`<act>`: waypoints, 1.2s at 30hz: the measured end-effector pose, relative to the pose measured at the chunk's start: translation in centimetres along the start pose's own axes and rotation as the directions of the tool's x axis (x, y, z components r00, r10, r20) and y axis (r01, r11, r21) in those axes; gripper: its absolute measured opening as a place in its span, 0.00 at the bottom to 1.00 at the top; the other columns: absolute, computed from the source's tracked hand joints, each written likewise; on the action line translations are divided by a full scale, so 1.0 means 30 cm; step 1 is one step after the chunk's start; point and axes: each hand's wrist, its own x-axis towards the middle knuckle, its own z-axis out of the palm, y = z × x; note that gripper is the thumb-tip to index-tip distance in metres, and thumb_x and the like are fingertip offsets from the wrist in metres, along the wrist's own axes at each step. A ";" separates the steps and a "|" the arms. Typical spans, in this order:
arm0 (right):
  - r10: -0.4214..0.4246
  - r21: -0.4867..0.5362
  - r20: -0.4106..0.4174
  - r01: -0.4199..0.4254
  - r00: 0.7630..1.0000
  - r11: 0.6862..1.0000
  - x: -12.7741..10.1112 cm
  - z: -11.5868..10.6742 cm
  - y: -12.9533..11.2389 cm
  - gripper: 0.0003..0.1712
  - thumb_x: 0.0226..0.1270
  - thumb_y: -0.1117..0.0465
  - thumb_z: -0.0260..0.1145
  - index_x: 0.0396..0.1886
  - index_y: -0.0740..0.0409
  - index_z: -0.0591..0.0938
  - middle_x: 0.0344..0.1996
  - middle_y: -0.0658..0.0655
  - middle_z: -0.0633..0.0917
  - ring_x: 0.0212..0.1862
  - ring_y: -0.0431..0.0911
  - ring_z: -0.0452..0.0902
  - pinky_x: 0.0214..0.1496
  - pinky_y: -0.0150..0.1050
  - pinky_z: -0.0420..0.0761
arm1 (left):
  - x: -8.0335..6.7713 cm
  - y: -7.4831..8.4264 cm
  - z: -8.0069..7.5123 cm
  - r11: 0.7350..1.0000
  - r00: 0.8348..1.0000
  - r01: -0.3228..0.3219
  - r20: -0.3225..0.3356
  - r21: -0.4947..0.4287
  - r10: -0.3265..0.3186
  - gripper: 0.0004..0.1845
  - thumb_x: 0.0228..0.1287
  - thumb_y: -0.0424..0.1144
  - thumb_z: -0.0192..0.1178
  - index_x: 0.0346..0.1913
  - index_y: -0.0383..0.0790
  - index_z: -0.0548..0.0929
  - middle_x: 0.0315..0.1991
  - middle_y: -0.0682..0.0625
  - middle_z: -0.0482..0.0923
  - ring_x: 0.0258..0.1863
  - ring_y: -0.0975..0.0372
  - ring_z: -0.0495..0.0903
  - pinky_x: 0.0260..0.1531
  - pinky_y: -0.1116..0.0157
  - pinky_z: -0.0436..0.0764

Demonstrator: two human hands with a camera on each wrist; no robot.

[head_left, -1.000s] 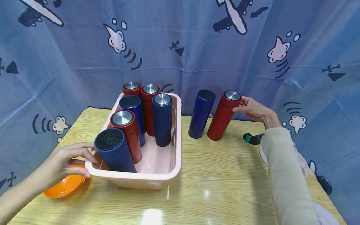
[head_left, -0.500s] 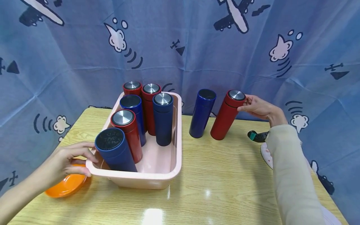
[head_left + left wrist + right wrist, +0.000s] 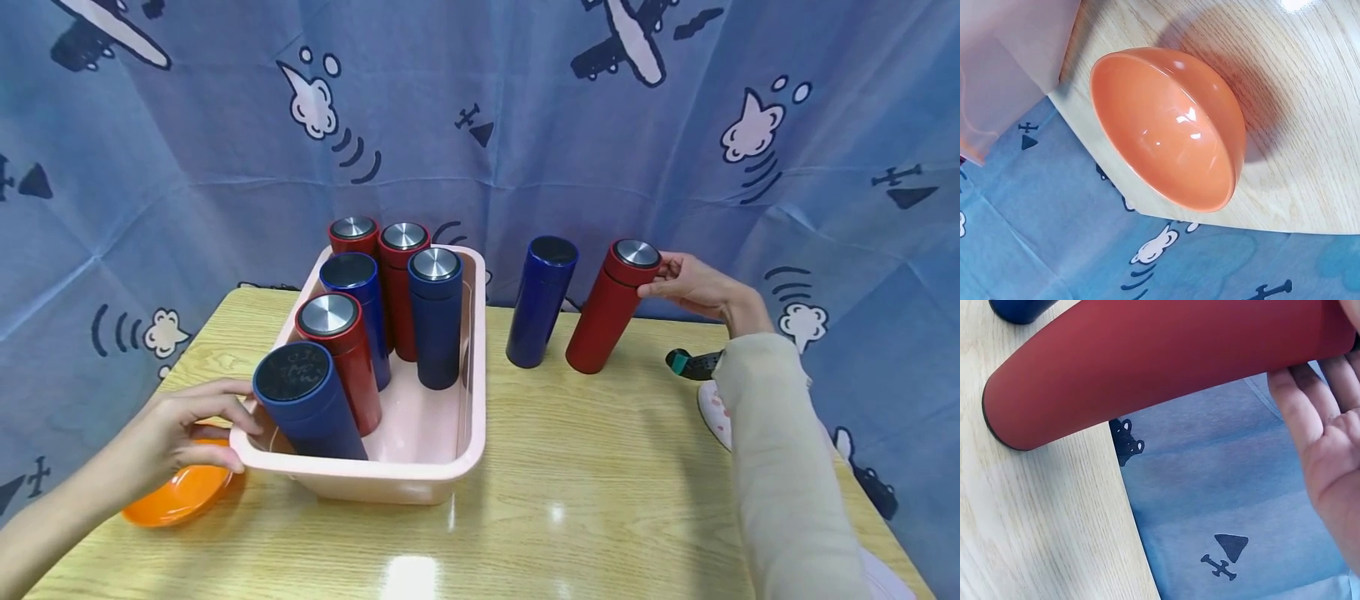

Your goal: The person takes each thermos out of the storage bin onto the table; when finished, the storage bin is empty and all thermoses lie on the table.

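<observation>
My right hand (image 3: pixel 697 287) grips a red thermos bottle (image 3: pixel 609 312) near its silver-topped lid, thumb at the front and fingers behind. That bottle stands on the table, and in the right wrist view its base (image 3: pixel 1007 419) is close by the wood. Just left of it is a glossy blue thermos bottle (image 3: pixel 540 304) with a dark lid. With my left hand (image 3: pixel 187 425) I hold the near left corner of a pale pink bin (image 3: pixel 367 468). Several thermos bottles stand inside, among them a matte blue one (image 3: pixel 318 408) at the front and a red one (image 3: pixel 352 371) behind it.
An orange bowl (image 3: pixel 180 496) sits under my left hand, seen tilted in the left wrist view (image 3: pixel 1160 131). Beyond my right forearm lie a black strap with a green tip (image 3: pixel 690 364) and a pale spotted item (image 3: pixel 715 414). A blue curtain (image 3: pixel 487 108) hangs behind the table.
The red thermos bottle in my right hand has shifted slightly to the right, widening its gap to the blue one. My left hand keeps its hold on the bin.
</observation>
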 end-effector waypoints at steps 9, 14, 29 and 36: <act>0.000 0.125 -0.087 0.011 0.996 0.992 -0.058 -0.006 -0.013 0.35 0.69 0.76 0.56 0.72 0.48 0.63 0.56 0.42 0.79 0.57 0.37 0.76 0.55 0.31 0.79 | -0.001 0.000 0.002 1.000 1.000 -0.003 -0.002 0.003 0.003 0.29 0.26 0.17 0.73 0.37 0.44 0.84 0.52 0.62 0.77 0.54 0.75 0.72 0.37 0.77 0.82; -0.004 0.264 -0.221 0.064 0.975 0.962 -0.130 -0.002 -0.034 0.30 0.70 0.74 0.55 0.69 0.52 0.68 0.56 0.45 0.80 0.55 0.41 0.78 0.52 0.34 0.81 | -0.008 -0.009 0.004 1.000 1.000 0.004 -0.017 0.017 -0.004 0.27 0.26 0.19 0.73 0.37 0.44 0.84 0.52 0.64 0.76 0.54 0.76 0.72 0.37 0.78 0.81; -0.132 0.209 -0.372 0.222 0.919 0.953 -0.253 0.136 -0.066 0.25 0.68 0.76 0.56 0.64 0.60 0.73 0.53 0.49 0.82 0.52 0.42 0.81 0.51 0.32 0.81 | -0.021 -0.025 0.006 1.000 1.000 -0.019 -0.022 -0.022 0.018 0.25 0.30 0.20 0.73 0.38 0.41 0.84 0.53 0.62 0.76 0.55 0.74 0.72 0.38 0.78 0.81; -0.196 0.198 -0.316 0.267 0.928 0.943 -0.285 0.211 -0.078 0.24 0.70 0.76 0.54 0.64 0.61 0.73 0.55 0.50 0.81 0.53 0.42 0.80 0.55 0.34 0.78 | -0.016 -0.020 0.005 1.000 1.000 -0.019 -0.019 -0.023 0.018 0.27 0.28 0.17 0.72 0.38 0.41 0.84 0.52 0.62 0.77 0.55 0.74 0.72 0.37 0.77 0.81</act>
